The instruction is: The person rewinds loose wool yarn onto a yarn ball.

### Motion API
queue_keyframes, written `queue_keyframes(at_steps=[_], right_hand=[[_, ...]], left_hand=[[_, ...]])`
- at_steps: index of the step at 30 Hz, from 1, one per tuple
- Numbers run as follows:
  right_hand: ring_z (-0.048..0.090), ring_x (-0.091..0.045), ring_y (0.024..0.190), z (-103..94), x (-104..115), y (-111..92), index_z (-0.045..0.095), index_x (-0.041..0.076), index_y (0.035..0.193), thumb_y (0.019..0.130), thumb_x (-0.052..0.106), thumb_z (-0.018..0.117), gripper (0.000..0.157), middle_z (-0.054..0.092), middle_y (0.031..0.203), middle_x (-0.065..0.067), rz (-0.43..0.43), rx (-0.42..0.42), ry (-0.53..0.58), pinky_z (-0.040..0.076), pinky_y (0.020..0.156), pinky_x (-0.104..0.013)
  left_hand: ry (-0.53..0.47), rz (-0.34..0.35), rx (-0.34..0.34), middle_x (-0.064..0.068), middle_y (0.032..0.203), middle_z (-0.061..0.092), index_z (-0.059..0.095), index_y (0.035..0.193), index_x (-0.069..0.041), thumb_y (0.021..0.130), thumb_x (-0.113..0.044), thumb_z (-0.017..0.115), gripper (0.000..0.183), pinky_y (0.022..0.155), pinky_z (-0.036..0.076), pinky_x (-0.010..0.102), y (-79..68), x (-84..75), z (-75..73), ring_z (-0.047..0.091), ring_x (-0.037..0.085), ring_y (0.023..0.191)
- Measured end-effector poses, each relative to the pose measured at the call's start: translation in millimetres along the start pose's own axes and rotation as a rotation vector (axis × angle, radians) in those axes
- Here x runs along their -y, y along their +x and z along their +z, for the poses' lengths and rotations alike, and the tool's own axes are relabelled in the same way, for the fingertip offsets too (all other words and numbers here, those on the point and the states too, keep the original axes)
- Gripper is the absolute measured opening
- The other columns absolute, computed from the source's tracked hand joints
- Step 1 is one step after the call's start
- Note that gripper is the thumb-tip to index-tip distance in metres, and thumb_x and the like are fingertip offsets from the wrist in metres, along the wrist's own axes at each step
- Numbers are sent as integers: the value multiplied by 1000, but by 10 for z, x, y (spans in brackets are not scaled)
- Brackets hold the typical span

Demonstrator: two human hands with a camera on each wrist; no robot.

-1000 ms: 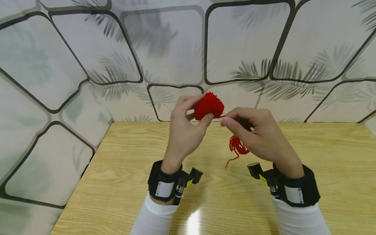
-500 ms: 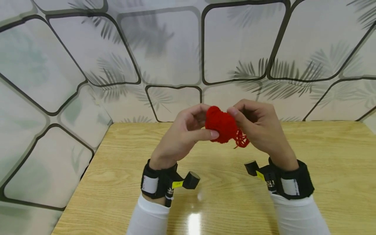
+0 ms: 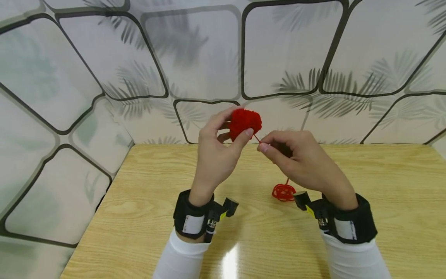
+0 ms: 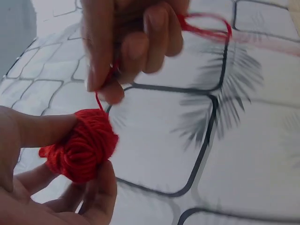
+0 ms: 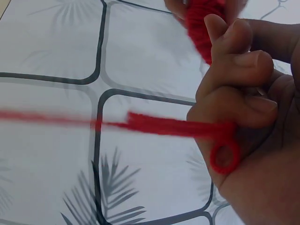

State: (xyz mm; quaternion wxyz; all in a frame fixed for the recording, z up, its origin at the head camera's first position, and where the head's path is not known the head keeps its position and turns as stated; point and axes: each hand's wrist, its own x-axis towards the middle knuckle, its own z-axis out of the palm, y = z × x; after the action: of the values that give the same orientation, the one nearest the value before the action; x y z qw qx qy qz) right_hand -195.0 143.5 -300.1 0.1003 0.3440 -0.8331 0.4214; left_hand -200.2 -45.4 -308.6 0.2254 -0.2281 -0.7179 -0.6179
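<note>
My left hand (image 3: 217,155) holds a small ball of red yarn (image 3: 245,121) between thumb and fingers, raised near the table's far edge. In the left wrist view the wound strands of the yarn ball (image 4: 86,150) show plainly. Just to its right, my right hand (image 3: 299,159) pinches the strand (image 3: 257,138) that runs from the ball. In the right wrist view, loops of yarn (image 5: 178,127) trail from under the curled fingers of the right hand (image 5: 248,98). Below that hand, a loose red yarn tangle (image 3: 283,192) shows over the table, with a strand rising from it.
A wood-grain table (image 3: 146,217) spans the area under both hands. Behind it and on the left stands a wall covering (image 3: 205,50) with dark outlines and leaf prints. Each wrist wears a black strap with a small camera (image 3: 230,207).
Half a second ago both hands met at the yarn ball; now the left has lifted it up and left, and the right has drawn apart with the strand. The tangle shows lower.
</note>
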Motion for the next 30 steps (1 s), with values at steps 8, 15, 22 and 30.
queue_keyframes(at_steps=[8, 15, 22, 30], right_hand=[[45, -12, 53, -59, -35, 4, 66, 18, 90, 87, 13, 61, 7, 57, 74, 7, -28, -187, 73, 35, 46, -26], [41, -15, 52, 5, -186, 50, 63, 13, 86, 89, 4, 55, 12, 51, 69, -4, -56, -186, 249, 34, 46, -28], [37, -11, 50, 76, -103, 57, 58, 23, 84, 94, 22, 51, 12, 48, 64, 5, -39, -1, 106, 32, 44, -29], [38, -10, 50, 34, 3, 8, 59, 28, 85, 91, 25, 57, 7, 43, 61, 8, -45, -9, 19, 32, 46, -28]], left_hand=[[-84, -195, 467, 1, 112, 61, 54, 126, -13, 86, -14, 62, 41, 81, 48, 33, 1, -32, -105, 58, 16, 98], [-543, -250, 499, 16, 113, 57, 50, 126, -1, 90, -10, 56, 38, 85, 46, 45, -13, -99, -166, 56, 31, 100], [-628, -149, 133, 19, 120, 53, 46, 126, 1, 88, -9, 57, 41, 93, 41, 44, 19, -81, -57, 50, 31, 110], [-43, -36, -16, 4, 112, 58, 52, 123, -6, 86, -16, 62, 40, 79, 48, 35, 20, 38, -43, 54, 18, 100]])
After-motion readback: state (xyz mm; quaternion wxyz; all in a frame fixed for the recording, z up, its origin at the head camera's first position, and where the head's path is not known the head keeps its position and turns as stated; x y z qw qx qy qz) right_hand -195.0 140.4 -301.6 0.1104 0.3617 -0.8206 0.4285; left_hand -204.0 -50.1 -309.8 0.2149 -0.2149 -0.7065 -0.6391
